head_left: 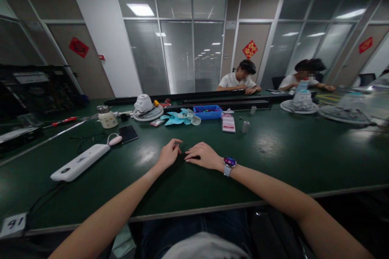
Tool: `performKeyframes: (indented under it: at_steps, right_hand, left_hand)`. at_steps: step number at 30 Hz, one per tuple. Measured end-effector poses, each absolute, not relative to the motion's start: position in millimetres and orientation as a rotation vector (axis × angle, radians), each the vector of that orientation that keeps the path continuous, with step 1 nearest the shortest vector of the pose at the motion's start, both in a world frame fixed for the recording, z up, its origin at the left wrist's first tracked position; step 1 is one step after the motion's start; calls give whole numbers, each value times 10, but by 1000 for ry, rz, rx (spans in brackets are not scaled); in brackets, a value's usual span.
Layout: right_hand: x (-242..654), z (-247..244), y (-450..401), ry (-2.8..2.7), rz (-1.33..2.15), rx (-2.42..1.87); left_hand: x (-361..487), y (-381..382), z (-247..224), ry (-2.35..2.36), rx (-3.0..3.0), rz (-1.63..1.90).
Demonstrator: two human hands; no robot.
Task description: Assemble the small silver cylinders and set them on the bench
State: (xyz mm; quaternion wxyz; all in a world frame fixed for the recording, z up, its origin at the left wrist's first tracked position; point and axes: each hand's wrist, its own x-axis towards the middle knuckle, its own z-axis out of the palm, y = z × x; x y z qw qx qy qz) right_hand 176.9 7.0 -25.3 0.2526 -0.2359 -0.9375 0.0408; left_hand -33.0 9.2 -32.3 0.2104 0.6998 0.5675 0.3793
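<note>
My left hand (170, 153) rests on the dark green tabletop (194, 194) with its fingers apart and loosely curved. Just to its right, my right hand (205, 156) lies palm down with fingers stretched toward the left one. A small gap separates the two, and neither holds anything. On my right wrist is a watch (230, 162) with a lit face. Beyond my hands lie light-blue fan blades (176, 118), a blue tray (209, 112) with small parts in it, and a pink-and-white card (228, 122).
At left are a white power strip (82, 162), a phone (128, 134) and a patterned flask (107, 117). A white fan part (144, 104) stands at the back. Small metal cylinders (245, 127) stand right of the card. Two people (238, 79) sit across the table near more fan parts (300, 103).
</note>
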Motion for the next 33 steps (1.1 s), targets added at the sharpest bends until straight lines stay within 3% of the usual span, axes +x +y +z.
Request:
performKeyframes:
  at_steps: [5,13,20,33]
  right_hand:
    - [2074,-145,217,-2320,-35,-879]
    - [3453,35,856,-1640,-528,-1626]
    - [3913,-96,1011,-1501,-423,-1929]
    - [3884,-121,1029,-1461,-273,-1872]
  left_hand:
    - [-334,92,-322,1573,1940,1032]
    - [-360,125,-370,1562,1962,1014]
    - [-361,118,-377,1560,1962,1015]
    - [-341,106,-354,1556,1950,1006]
